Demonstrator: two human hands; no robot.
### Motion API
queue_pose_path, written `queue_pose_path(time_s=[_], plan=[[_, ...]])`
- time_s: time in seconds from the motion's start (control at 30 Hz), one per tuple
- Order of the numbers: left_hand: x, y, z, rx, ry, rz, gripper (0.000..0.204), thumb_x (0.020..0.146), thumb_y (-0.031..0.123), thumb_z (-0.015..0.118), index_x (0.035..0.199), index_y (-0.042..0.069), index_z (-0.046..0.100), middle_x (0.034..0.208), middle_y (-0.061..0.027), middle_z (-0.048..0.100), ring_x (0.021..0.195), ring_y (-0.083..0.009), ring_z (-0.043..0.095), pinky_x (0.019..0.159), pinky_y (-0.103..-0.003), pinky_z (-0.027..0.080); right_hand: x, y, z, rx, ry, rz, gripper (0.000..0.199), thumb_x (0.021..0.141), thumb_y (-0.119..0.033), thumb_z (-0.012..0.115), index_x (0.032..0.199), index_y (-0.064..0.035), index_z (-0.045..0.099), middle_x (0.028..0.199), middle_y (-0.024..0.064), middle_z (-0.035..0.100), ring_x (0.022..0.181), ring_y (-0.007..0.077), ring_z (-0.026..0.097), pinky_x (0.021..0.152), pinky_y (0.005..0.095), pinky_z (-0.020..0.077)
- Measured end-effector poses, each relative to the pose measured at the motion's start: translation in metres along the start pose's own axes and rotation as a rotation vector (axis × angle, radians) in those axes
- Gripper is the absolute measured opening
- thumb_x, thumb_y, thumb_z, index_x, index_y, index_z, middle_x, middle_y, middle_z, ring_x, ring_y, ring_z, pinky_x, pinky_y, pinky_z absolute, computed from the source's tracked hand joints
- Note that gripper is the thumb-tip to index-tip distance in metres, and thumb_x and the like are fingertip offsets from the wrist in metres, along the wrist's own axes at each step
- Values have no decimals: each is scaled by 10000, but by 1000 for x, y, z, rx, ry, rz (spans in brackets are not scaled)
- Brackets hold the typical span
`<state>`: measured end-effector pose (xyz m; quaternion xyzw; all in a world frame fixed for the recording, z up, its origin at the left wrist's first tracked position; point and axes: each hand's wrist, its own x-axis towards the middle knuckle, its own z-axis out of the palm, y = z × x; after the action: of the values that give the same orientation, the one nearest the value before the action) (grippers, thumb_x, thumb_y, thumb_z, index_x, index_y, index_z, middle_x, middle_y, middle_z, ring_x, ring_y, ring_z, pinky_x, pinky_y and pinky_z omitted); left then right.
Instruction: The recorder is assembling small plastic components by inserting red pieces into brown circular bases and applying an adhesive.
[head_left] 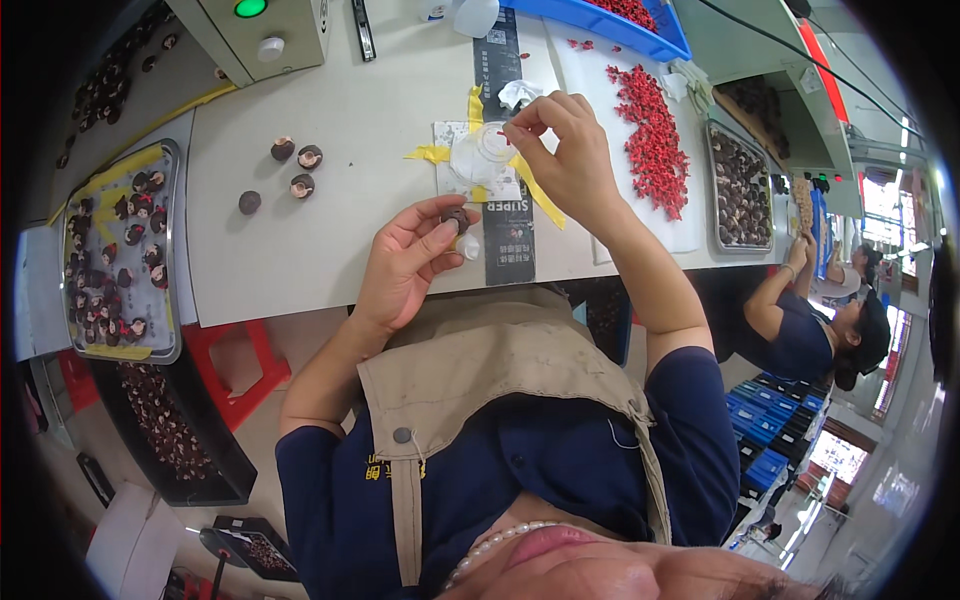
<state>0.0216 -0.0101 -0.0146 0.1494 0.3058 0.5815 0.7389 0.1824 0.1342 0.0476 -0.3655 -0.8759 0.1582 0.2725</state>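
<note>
In my left hand (pixel 405 262), a small dark brown round piece (pixel 457 217), like a doll's head, is gripped between thumb and fingers. My right hand (pixel 568 150) is raised over a clear round dish (pixel 492 148). Its thumb and forefinger pinch a tiny red piece (pixel 504 140), whose shape is too small to make out. Yellow tape (pixel 535 190) lies around the dish on the table. A crumpled white tissue (pixel 519 94) is just beyond it. Several similar brown pieces (pixel 302 186), some with peach-coloured parts, lie to the left of my hands.
Many small red pieces (pixel 655 150) cover a white sheet on the right, below a blue bin (pixel 668 38). Metal trays of brown pieces stand at left (pixel 176 240) and right (pixel 716 215). A machine box (pixel 285 30) occupies the back left. Another person (pixel 790 310) works at far right.
</note>
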Motion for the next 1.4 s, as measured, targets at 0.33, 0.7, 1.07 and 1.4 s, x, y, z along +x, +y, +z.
queue_pose_path(time_s=[0.33,0.7,1.07,1.4], plan=[[0,1,3,-15,20,-1,339,914,90,533,1246,31,497,1118,-106,604,894,-59,596,713,-156,513,5,-5,1,-153,20,-185,74,727,-43,639,724,-47,565,705,71,538,745,276,488,687,369,408],[15,-8,17,-46,-2,79,324,900,80,562,1219,33,522,1102,-97,619,921,-71,598,736,-174,517,7,0,-8,90,87,-121,77,756,-63,651,739,-26,585,724,76,553,721,237,519,646,347,418],[22,-11,35,-31,43,122,312,908,75,550,1215,28,527,1085,-91,615,872,-64,596,746,-176,517,-34,-10,-15,803,-107,299,118,833,-84,653,806,2,578,769,44,565,645,76,535,568,225,436],[21,-16,38,54,44,145,323,884,72,591,1199,18,542,1036,-50,619,822,-64,596,735,-196,518,-44,-12,-18,681,-208,255,67,852,-31,619,860,1,561,849,25,572,805,78,573,721,222,473]])
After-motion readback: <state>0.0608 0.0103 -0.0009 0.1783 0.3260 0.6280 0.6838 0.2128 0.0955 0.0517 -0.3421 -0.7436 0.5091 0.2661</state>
